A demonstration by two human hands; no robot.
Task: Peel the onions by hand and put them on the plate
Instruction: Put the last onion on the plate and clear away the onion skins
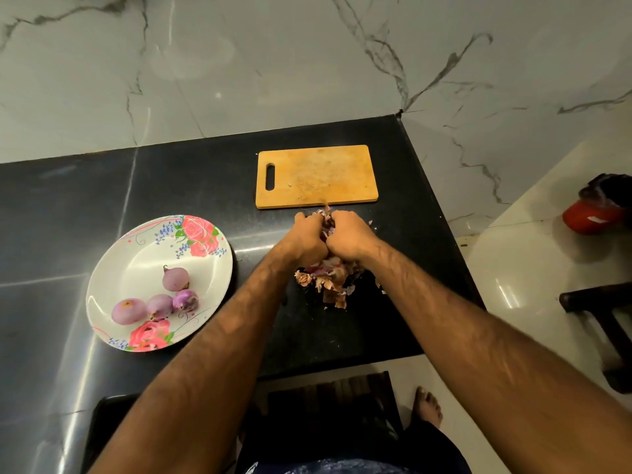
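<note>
Left hand (309,236) and right hand (349,234) are pressed knuckle to knuckle, fingers curled tight round a purple onion with dry papery skin (329,224). Only slivers of it show between the fingers, so its long axis cannot be told; a wisp of tan skin sticks out the far side, towards the board.

Nearest the person, the black polished stone surface (171,186) ends in a straight front edge, with bare room between that edge and the work. Just under and nearer than the hands lies a loose heap of crumpled brown and pink onion skins (328,285), close to the surface's right edge.

Left of the forearms, well apart from the heap, sits a round white plate with a pink rose print (136,254). Four smooth, rounded peeled onions (160,305) rest on its near half: three touching in a row and a fourth (175,278) just beyond them, its dark stem tip pointing up and to the left.

Beyond the hands lies a rectangular, scuffed wooden cutting board (316,176), long axis left to right, its handle slot at the left end. Its near edge is just past the fingers.

Grey-veined white marble wall (239,63) closes the back and right.
</note>
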